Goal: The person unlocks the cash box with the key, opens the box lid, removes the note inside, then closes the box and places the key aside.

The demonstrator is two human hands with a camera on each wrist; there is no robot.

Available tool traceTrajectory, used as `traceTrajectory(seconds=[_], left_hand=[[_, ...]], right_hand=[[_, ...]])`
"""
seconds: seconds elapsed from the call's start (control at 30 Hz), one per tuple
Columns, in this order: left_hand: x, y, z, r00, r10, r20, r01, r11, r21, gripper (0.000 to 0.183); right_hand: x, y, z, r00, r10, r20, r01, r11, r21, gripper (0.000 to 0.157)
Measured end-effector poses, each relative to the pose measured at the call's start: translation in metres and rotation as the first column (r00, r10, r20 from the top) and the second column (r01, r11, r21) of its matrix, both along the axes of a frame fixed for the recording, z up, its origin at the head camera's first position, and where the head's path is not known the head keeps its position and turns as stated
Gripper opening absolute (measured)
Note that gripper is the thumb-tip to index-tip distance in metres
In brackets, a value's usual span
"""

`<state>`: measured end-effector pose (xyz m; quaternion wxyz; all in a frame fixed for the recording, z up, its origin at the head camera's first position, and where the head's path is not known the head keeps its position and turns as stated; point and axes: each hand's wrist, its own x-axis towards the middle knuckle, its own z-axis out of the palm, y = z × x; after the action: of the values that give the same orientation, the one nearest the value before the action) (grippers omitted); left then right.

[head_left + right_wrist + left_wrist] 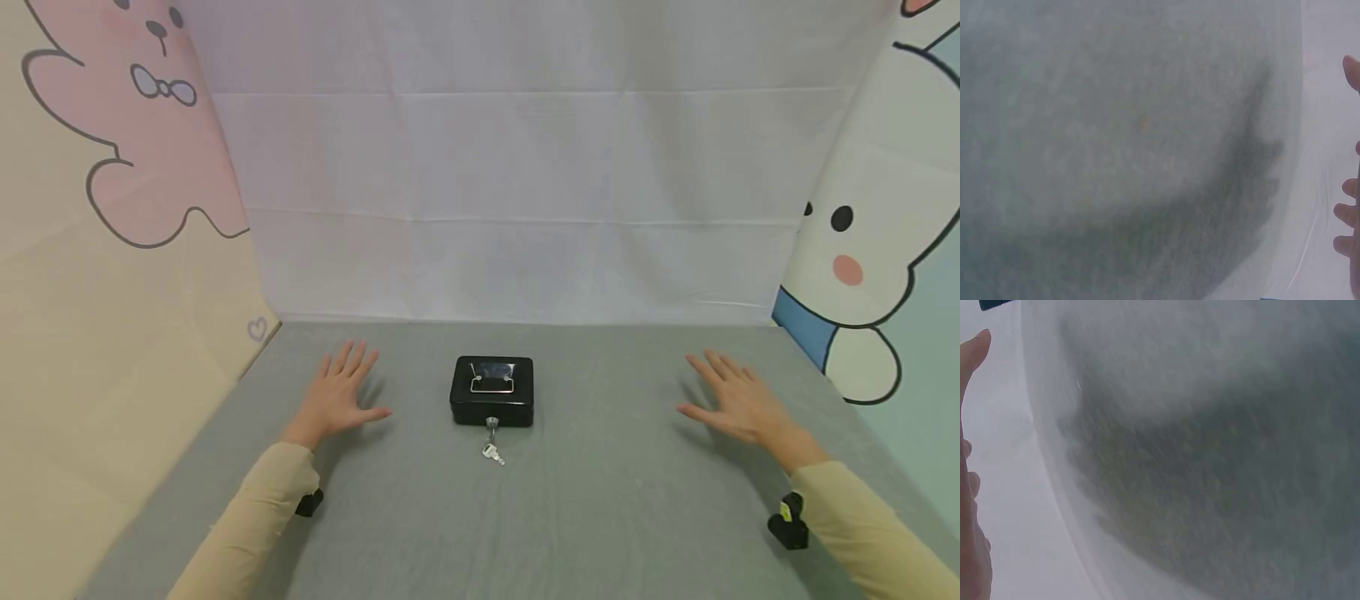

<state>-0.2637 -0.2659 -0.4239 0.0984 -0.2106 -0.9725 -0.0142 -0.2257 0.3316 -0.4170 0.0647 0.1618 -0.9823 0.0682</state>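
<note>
In the lower left of the head view, we see the left hand [336, 400] over the grey surface [592, 500], fingers spread wide, holding nothing. Just below the frame's centre we find the black box [492, 408], a silver key [492, 453] at its front; at lower right, the right hand [738, 402] is equally spread, gripping nothing, well apart from the box.

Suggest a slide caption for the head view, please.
A person's left grip and right grip, spread and empty, flank a black box with keys on a grey surface.

No readable text, labels or numbers
</note>
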Motion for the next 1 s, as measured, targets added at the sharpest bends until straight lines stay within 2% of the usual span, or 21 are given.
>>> traceTrajectory(seconds=[0.17,0.4,0.57,0.77,1.0], left_hand=[[0.002,0.014,0.002,0.998,-0.049,-0.033,0.051,0.998,0.043,0.101],[0.002,0.037,0.004,0.996,-0.083,0.017,0.082,0.995,0.064,0.101],[0.003,0.049,0.006,0.993,-0.115,0.009,0.114,0.990,0.086,0.102],[0.006,0.060,0.007,0.986,-0.165,-0.014,0.166,0.977,0.138,0.097],[0.007,0.074,0.006,0.977,-0.210,0.032,0.199,0.957,0.209,0.088]], right_hand=[[-0.002,-0.005,-0.001,1.000,0.023,-0.011,-0.023,0.999,-0.045,0.085],[-0.004,-0.011,-0.003,1.000,0.023,-0.011,-0.024,0.997,-0.069,0.085],[-0.005,-0.017,-0.003,0.999,0.043,-0.013,-0.044,0.996,-0.083,0.084],[-0.004,-0.024,-0.002,0.996,0.078,-0.030,-0.081,0.991,-0.108,0.082],[0.000,-0.043,0.000,0.993,0.116,-0.019,-0.117,0.971,-0.208,0.078]])
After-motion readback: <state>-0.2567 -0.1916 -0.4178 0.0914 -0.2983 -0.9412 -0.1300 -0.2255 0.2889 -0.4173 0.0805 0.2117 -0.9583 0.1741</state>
